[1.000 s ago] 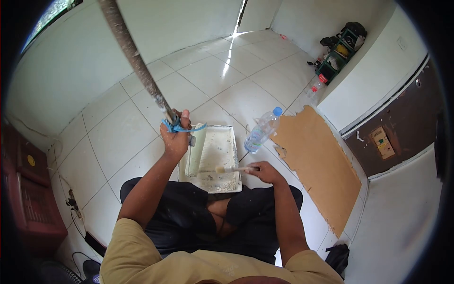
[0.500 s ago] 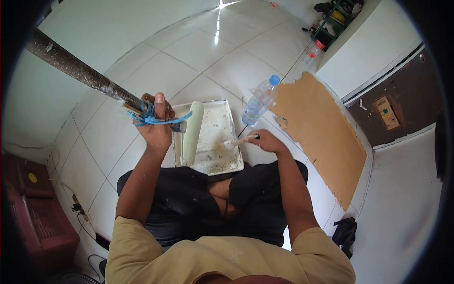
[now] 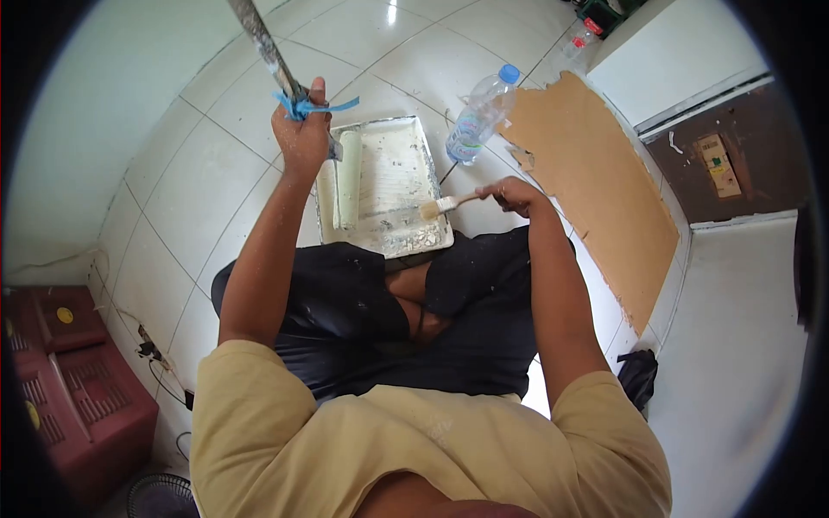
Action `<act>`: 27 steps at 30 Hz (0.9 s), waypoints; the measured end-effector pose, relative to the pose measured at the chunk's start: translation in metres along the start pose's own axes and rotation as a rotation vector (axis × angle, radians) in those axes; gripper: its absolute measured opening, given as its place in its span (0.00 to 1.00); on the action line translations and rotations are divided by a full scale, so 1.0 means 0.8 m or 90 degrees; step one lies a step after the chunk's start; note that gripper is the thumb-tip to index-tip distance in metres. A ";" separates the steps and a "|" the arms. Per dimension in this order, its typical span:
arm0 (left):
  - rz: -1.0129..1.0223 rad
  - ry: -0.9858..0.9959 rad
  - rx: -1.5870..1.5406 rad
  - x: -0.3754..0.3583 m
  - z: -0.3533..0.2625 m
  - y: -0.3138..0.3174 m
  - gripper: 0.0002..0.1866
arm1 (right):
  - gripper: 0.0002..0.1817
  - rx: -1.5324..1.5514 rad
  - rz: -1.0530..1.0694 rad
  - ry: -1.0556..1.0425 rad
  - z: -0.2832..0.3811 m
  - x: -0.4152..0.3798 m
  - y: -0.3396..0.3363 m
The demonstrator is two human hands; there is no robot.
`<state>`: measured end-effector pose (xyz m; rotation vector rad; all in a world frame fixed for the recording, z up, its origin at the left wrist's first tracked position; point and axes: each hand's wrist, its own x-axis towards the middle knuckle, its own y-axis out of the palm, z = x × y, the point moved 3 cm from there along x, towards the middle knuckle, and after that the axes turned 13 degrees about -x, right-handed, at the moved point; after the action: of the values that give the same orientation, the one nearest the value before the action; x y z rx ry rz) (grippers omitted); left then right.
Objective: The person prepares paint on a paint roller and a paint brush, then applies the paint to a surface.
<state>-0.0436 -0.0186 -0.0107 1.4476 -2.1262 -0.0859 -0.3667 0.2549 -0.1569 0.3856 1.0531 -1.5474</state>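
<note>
Paintbrush (image 3: 446, 205) and pole (image 3: 268, 48) are gripped in separate hands (image 3: 300, 142), a bottle (image 3: 477, 121) beside the tray (image 3: 395, 173).

The roller (image 3: 348, 194) is pale green, the tray (image 3: 393, 164) speckled white, the string (image 3: 302, 109) bright blue.

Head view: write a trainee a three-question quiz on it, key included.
1. What does the right hand hold?
2. True or false: the left hand grips the pole.
3. Fill the gap: the blue-capped bottle is between the tray and the ____.

Key:
1. A brush.
2. True.
3. Brown board.
</note>
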 end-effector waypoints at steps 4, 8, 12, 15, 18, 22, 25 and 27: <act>-0.060 -0.009 -0.001 -0.005 -0.012 -0.029 0.23 | 0.17 -0.099 -0.060 -0.154 0.009 -0.002 0.007; -0.126 0.019 0.151 0.000 -0.012 -0.058 0.20 | 0.24 -0.338 -0.242 -0.312 0.045 -0.014 0.010; -0.127 0.010 0.078 0.009 -0.017 -0.054 0.25 | 0.21 -0.534 -0.456 -0.317 0.110 -0.093 0.062; -0.133 -0.012 0.042 0.004 -0.026 -0.049 0.22 | 0.16 -0.504 -0.448 -0.398 0.141 -0.150 0.095; -0.101 -0.011 0.070 0.004 -0.026 -0.050 0.26 | 0.12 -0.428 -0.454 -0.441 0.149 -0.176 0.103; -0.063 0.017 0.095 0.001 -0.027 -0.043 0.26 | 0.11 -0.328 -0.514 -0.504 0.135 -0.180 0.098; -0.053 0.033 0.110 -0.001 -0.035 -0.034 0.26 | 0.13 -0.513 -0.423 -0.385 0.101 -0.142 0.093; -0.056 0.067 0.146 0.000 -0.029 -0.032 0.25 | 0.17 -0.663 -0.336 -0.311 0.078 -0.120 0.093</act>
<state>-0.0111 -0.0230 0.0000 1.6383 -2.0388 0.2032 -0.2530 0.2704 -0.0824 -0.9979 1.4438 -1.2027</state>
